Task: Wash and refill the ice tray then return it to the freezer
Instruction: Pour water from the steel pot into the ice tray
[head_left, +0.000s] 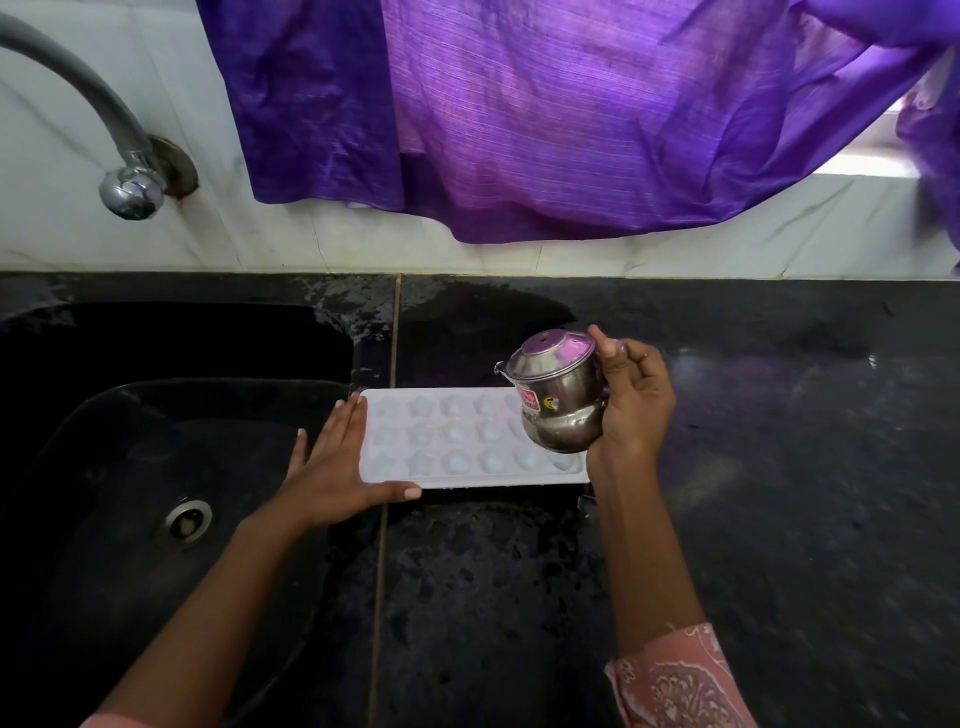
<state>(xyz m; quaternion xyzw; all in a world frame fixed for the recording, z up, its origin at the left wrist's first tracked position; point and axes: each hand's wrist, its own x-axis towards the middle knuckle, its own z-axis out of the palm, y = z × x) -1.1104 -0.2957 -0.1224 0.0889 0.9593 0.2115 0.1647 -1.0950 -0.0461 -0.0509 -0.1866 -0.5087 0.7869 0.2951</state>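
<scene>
Black wet stone worktop (753, 415) carries white plastic ice tray (447, 441); left hand (337, 467) flat, steadying its end, right hand (631, 405) gripping tilted steel pot (556, 395) above.

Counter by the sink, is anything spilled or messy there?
Yes. The black counter looks wet, with droplets around the white ice tray. A purple curtain hangs low. The left hand steadies the tray; the right hand tips a steel pot over it.

I had one white ice tray (457, 441), one steel pot (556, 405), one tap (104, 135), one sink (130, 467) and one purple cloth (545, 114) before me, with my two hands.
</scene>
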